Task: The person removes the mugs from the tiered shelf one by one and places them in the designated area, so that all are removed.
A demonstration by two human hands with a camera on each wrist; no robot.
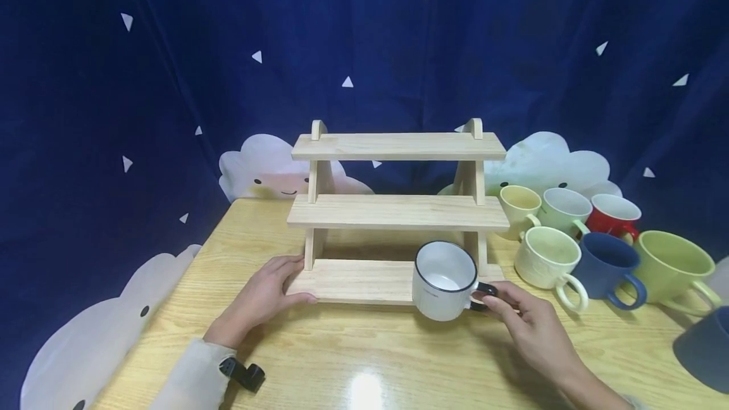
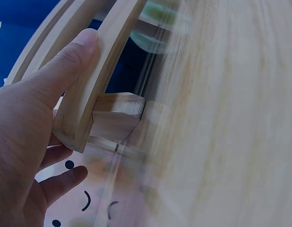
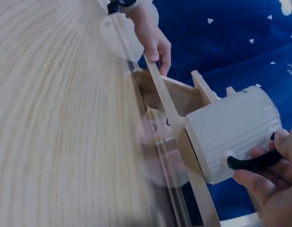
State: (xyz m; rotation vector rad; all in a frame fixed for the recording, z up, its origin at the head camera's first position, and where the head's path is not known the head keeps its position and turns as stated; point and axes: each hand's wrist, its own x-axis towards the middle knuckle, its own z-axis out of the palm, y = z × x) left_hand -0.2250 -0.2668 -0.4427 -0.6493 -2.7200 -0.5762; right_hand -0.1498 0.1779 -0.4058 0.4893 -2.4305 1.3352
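Observation:
A three-tier wooden display shelf (image 1: 398,211) stands on the table. My left hand (image 1: 267,293) grips the left end of its lowest board (image 2: 96,80), thumb along the front and fingers around the end. By its black handle (image 3: 254,162), my right hand (image 1: 532,328) pinches a white enamel-style mug (image 1: 444,290) with a black rim. Its mouth faces up in the head view, and it overlaps the right half of the lowest board's front edge. Fine ribs run along the mug's wall (image 3: 231,132) in the right wrist view.
Right of the shelf several mugs stand close together: yellow (image 1: 517,211), pale green (image 1: 560,207), red (image 1: 609,220), cream (image 1: 543,258), blue (image 1: 604,264) and olive green (image 1: 666,271). A dark grey-blue cup (image 1: 706,350) is at the right edge. A blue curtain (image 1: 370,37) hangs behind.

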